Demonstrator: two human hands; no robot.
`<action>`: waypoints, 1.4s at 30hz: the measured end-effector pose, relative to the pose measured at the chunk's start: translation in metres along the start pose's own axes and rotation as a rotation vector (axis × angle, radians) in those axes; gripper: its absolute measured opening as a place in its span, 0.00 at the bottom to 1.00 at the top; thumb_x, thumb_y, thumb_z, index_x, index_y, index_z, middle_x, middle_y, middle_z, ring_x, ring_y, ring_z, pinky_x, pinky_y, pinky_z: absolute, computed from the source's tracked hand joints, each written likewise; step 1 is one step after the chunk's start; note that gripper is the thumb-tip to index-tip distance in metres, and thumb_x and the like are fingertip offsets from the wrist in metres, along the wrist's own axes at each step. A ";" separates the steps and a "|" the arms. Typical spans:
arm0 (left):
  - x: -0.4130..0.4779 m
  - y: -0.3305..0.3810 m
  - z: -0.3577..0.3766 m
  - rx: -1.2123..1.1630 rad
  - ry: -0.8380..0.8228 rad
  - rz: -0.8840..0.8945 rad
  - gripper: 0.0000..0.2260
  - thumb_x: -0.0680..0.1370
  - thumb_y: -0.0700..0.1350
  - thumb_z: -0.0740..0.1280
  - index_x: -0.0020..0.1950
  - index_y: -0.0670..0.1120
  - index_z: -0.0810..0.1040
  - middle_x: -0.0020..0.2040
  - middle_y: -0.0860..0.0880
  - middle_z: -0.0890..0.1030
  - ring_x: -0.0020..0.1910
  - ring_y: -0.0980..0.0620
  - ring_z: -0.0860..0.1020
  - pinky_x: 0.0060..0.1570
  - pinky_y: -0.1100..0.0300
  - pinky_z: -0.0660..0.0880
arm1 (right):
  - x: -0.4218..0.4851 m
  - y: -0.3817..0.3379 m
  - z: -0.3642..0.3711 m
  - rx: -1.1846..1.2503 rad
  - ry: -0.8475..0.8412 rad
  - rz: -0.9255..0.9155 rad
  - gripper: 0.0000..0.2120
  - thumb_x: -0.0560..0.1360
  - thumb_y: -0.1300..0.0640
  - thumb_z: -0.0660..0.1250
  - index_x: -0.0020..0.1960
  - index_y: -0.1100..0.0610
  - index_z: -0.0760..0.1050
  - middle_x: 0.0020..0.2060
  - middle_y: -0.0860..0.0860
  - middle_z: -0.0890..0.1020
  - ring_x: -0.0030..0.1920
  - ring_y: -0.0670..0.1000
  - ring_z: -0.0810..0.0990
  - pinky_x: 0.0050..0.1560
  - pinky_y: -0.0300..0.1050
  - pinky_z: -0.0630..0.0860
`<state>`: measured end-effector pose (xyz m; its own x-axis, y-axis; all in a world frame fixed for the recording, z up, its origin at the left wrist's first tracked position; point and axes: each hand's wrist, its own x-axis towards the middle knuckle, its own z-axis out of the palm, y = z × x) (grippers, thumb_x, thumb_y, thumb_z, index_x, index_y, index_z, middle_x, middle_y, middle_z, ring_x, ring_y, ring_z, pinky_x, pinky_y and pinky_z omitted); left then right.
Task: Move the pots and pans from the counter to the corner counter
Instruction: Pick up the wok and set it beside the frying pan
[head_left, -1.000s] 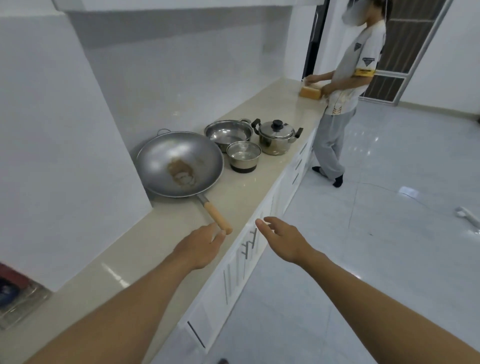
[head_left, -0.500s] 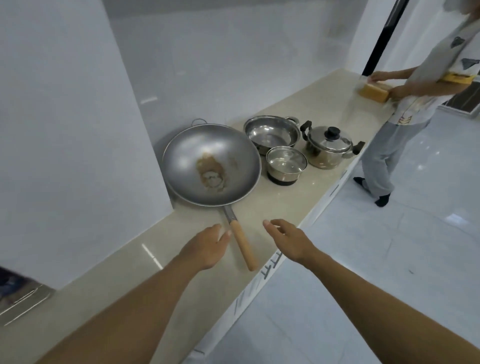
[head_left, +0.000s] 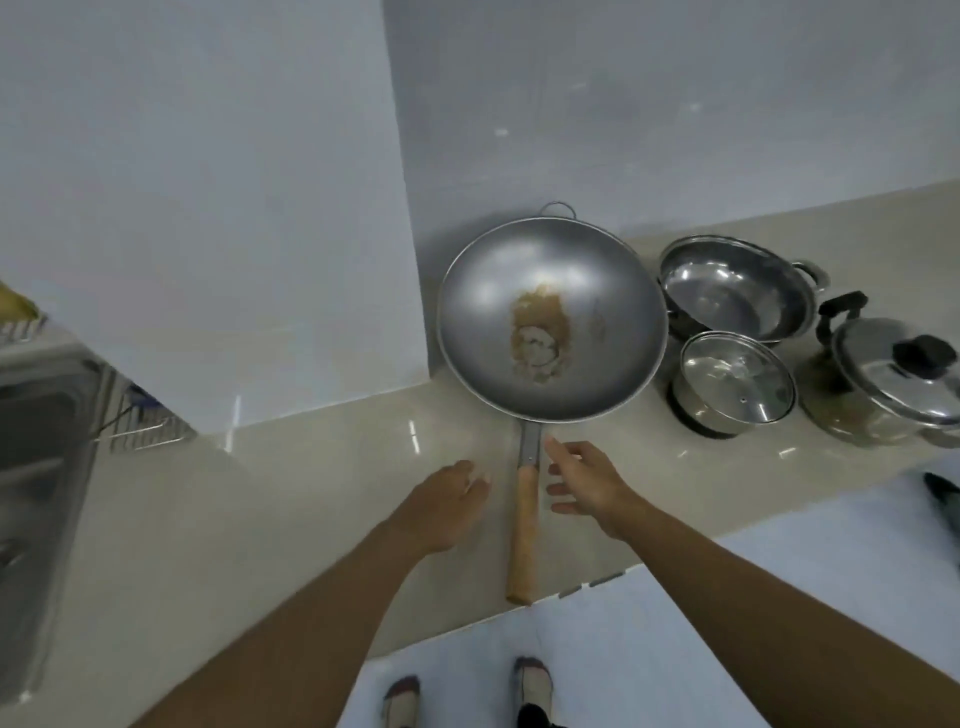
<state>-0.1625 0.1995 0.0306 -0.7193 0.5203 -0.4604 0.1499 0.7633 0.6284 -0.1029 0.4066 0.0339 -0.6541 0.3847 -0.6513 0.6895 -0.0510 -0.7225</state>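
Note:
A large grey wok (head_left: 550, 317) with a brown stain in its bowl sits on the beige counter (head_left: 260, 493), its wooden handle (head_left: 523, 535) pointing toward me. My left hand (head_left: 447, 499) hovers just left of the handle, fingers loosely curled, holding nothing. On the handle's other side, my right hand (head_left: 587, 483) is open with fingers spread. Neither hand touches the handle. To the wok's right stand a steel bowl-shaped pan (head_left: 737, 291), a small pot with a glass lid (head_left: 732, 384) and a lidded steel pot with black handles (head_left: 893, 384).
A white wall block (head_left: 208, 208) juts out at the left behind the wok. A steel sink (head_left: 36, 467) and a wire rack (head_left: 145, 426) lie at the far left. The counter's front edge runs just under my forearms, with my feet (head_left: 467, 696) on the pale floor.
My view has swung down and to the left, so the wok now lies straight ahead. Both hands have moved closer to the handle, one on each side. The other person has left the view.

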 end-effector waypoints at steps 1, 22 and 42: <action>-0.001 0.002 0.005 -0.044 0.013 -0.019 0.22 0.83 0.57 0.54 0.70 0.44 0.71 0.67 0.43 0.75 0.66 0.43 0.74 0.63 0.53 0.69 | 0.008 -0.003 0.001 0.005 -0.022 0.018 0.27 0.77 0.38 0.64 0.67 0.55 0.69 0.56 0.55 0.79 0.49 0.55 0.83 0.40 0.48 0.83; -0.012 0.047 0.076 -0.314 0.183 -0.358 0.22 0.83 0.62 0.49 0.45 0.46 0.69 0.39 0.47 0.76 0.36 0.48 0.76 0.32 0.56 0.68 | 0.066 -0.018 0.065 0.289 -0.059 0.098 0.14 0.79 0.56 0.67 0.39 0.59 0.67 0.28 0.54 0.71 0.18 0.49 0.72 0.28 0.45 0.75; -0.098 0.045 0.092 -0.208 0.354 -0.165 0.23 0.83 0.62 0.46 0.39 0.48 0.66 0.34 0.48 0.75 0.30 0.50 0.73 0.31 0.56 0.67 | -0.021 -0.002 0.072 0.252 -0.015 -0.047 0.02 0.76 0.62 0.61 0.44 0.60 0.68 0.30 0.55 0.71 0.18 0.48 0.72 0.26 0.42 0.74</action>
<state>-0.0229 0.2177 0.0464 -0.9157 0.2070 -0.3444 -0.0998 0.7131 0.6939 -0.1134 0.3318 0.0325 -0.6894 0.3788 -0.6174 0.5600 -0.2619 -0.7860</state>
